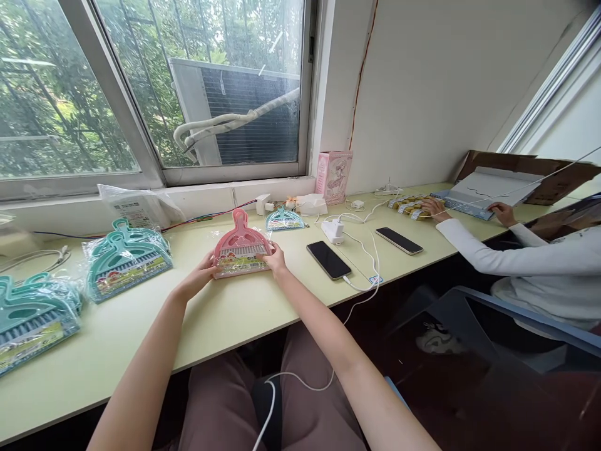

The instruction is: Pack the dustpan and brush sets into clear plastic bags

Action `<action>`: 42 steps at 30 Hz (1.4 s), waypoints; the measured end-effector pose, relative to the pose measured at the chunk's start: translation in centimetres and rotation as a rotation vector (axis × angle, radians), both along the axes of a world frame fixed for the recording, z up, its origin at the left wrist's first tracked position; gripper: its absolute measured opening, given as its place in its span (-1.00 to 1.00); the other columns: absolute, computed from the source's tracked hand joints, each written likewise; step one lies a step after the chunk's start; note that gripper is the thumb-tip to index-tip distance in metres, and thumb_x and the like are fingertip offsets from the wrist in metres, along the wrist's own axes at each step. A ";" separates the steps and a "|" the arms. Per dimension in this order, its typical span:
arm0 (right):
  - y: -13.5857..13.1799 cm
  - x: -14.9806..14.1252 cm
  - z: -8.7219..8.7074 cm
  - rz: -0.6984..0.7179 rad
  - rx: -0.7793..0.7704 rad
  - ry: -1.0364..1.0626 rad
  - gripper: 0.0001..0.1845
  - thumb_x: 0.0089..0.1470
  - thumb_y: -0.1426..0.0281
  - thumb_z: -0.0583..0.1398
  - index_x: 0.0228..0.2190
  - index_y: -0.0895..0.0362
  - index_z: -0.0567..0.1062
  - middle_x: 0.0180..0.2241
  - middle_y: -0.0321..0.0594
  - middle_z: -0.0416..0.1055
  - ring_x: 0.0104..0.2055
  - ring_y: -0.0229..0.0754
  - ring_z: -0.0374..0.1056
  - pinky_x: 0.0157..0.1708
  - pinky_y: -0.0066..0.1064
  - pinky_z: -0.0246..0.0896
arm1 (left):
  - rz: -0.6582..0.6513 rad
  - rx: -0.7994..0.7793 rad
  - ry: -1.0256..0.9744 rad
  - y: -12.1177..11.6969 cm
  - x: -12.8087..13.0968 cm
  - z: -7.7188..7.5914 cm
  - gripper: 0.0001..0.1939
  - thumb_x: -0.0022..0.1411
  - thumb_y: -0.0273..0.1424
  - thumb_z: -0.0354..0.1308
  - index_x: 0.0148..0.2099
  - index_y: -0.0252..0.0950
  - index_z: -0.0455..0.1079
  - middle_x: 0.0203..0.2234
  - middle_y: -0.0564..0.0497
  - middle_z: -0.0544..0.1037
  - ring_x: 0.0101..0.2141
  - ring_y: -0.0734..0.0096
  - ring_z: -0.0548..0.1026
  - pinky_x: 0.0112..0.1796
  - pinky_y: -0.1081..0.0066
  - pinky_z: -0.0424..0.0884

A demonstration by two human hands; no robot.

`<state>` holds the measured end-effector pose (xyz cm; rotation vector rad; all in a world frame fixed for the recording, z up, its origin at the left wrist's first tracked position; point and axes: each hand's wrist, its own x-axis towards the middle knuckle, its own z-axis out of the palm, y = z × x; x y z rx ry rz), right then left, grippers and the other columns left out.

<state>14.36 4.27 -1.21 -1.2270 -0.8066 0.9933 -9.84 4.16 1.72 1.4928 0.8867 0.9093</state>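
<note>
Between my hands, near the middle of the table, is a pink dustpan and brush set (241, 241) in clear plastic wrap, its handle pointing toward the window. My left hand (200, 277) grips its left edge and my right hand (276, 258) its right edge. Beside it on the left lie wrapped teal dustpan and brush sets (128, 260), with more teal sets (35, 319) at the far left. A smaller teal set (285, 219) lies behind my right hand, close to the wall.
Right of me lie a phone on a cable (328, 259), a second phone (399, 240) and a white charger (333, 230). A pink box (333, 177) stands by the wall. Farther right, a co-worker's hand (436, 208) touches yellow packs (410, 207) near an open carton (488, 186).
</note>
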 end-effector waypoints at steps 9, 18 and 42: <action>-0.5 0.3 0.2 0.015 0.031 0.121 -0.30 -0.46 0.43 0.51 -0.15 0.15 0.52 -0.32 -0.28 0.50 -0.17 -0.13 0.43 -0.10 -0.35 0.32 | 0.074 0.062 0.008 -0.3 0.6 0.3 -0.13 0.03 0.06 0.35 0.31 -0.14 0.26 0.13 -0.17 0.52 0.11 -0.03 0.49 0.03 0.13 0.49; -0.5 0.4 -0.1 0.197 0.130 0.086 -0.52 -0.47 0.31 0.50 -0.40 0.13 0.51 -0.37 -0.30 0.54 -0.23 -0.12 0.45 -0.05 -0.26 0.33 | 0.070 0.128 0.126 -1.2 1.6 0.7 -0.12 -0.21 0.05 0.48 0.12 -0.27 0.44 0.05 -0.20 0.57 0.10 -0.14 0.48 0.14 0.00 0.38; -0.1 -0.1 0.1 0.223 0.105 -0.083 -0.46 -0.29 0.37 0.48 -0.23 0.07 0.42 -0.27 -0.29 0.55 -0.11 -0.08 0.47 -0.03 -0.21 0.38 | 0.215 0.113 -0.002 0.6 2.0 -0.8 -0.06 -0.22 0.10 0.45 0.16 -0.27 0.42 0.07 -0.17 0.56 0.18 -0.17 0.39 0.20 0.02 0.30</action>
